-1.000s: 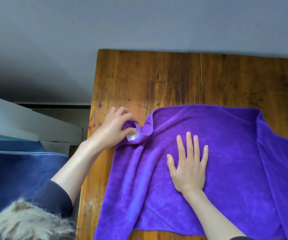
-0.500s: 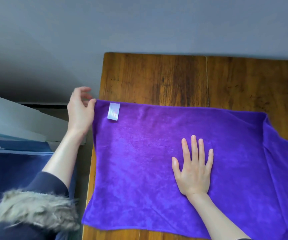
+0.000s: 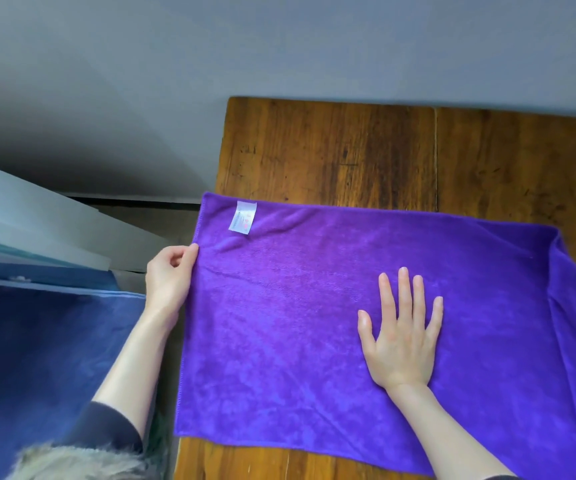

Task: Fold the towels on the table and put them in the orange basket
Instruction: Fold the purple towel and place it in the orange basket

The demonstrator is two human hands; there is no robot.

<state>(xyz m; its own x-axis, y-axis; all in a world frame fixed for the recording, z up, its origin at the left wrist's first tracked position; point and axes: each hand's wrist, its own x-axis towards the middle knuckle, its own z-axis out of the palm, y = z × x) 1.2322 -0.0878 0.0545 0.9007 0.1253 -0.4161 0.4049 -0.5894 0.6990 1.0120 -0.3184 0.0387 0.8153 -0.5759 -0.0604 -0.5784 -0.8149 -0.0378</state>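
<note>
The purple towel (image 3: 314, 306) lies spread flat on the wooden table (image 3: 349, 150) — its left edge hangs just past the table's left side, its right end rumpled. A white label (image 3: 242, 216) sits near its far-left corner.

Towel (image 3: 314, 323) lies spread on the table (image 3: 349, 150), left hand (image 3: 169, 275) at its left edge, right hand (image 3: 401, 344) flat on top.
</note>
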